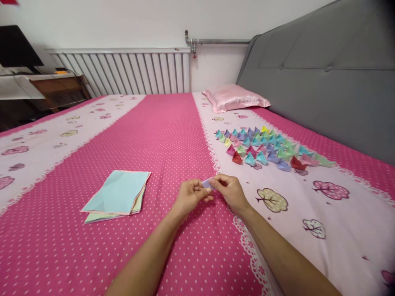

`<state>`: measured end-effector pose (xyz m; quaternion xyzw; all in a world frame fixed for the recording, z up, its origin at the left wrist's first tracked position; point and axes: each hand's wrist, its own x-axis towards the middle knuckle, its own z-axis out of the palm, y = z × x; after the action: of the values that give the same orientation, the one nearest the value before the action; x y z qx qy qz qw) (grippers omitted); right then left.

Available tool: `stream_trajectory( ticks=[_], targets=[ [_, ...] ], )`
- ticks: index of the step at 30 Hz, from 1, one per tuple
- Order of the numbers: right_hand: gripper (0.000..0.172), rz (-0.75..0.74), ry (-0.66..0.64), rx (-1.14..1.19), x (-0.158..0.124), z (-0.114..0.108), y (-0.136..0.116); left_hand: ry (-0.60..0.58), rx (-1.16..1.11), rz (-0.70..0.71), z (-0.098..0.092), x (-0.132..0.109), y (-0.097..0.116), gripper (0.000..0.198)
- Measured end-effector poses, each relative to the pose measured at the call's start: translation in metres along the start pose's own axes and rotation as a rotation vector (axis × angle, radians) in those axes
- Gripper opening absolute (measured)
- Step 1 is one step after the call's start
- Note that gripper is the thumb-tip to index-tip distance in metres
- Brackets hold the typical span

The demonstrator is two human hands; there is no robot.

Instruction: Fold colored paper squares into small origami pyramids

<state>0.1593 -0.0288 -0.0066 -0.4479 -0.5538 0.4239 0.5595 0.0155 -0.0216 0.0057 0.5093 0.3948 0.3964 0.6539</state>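
- Left hand (191, 195) and right hand (231, 189) pinch a small, folded lilac paper piece (206, 183) between thumbs and fingers, just below frame centre.
- Uneven thumb pressure could skew its crease.
- A hard tug might tear it.

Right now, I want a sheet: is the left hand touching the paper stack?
Apart: the head view shows dotted pink bedspread between the left hand and the paper stack.

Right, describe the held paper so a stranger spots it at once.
Over the bedspread, find the left hand and right hand close together. Pinched between them is a small lavender paper. It alone is held; the folded boats and paper stack rest on the bedspread.
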Motion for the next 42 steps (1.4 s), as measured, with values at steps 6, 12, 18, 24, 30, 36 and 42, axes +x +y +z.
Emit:
stream_trajectory(
  ticks=[6,12,18,24,30,36,42],
  targets=[
    [0.024,0.023,0.003,0.001,0.001,-0.002,0.003,-0.038,0.042,0.055,0.000,0.002,-0.007,0.036],
    [0.023,0.043,-0.042,0.013,0.000,-0.001,0.003,-0.023,0.067,0.026,-0.003,0.003,-0.007,0.036],
    [0.022,0.027,-0.035,0.027,-0.001,0.000,0.000,-0.003,0.059,0.040,-0.001,0.001,-0.001,0.035],
    [0.024,0.047,-0.007,0.118,0.000,0.000,0.007,0.091,0.081,0.069,-0.004,0.005,-0.006,0.034],
    [0.016,-0.029,0.016,-0.062,0.002,-0.003,0.007,0.169,0.348,0.218,-0.010,0.007,-0.005,0.025],
    [0.014,-0.034,-0.015,-0.133,0.001,-0.002,0.006,0.225,0.404,0.250,-0.010,0.005,0.000,0.022],
    [0.013,-0.031,-0.003,-0.218,-0.001,0.000,0.006,0.256,0.499,0.291,-0.011,0.004,-0.001,0.016]
  ],
)
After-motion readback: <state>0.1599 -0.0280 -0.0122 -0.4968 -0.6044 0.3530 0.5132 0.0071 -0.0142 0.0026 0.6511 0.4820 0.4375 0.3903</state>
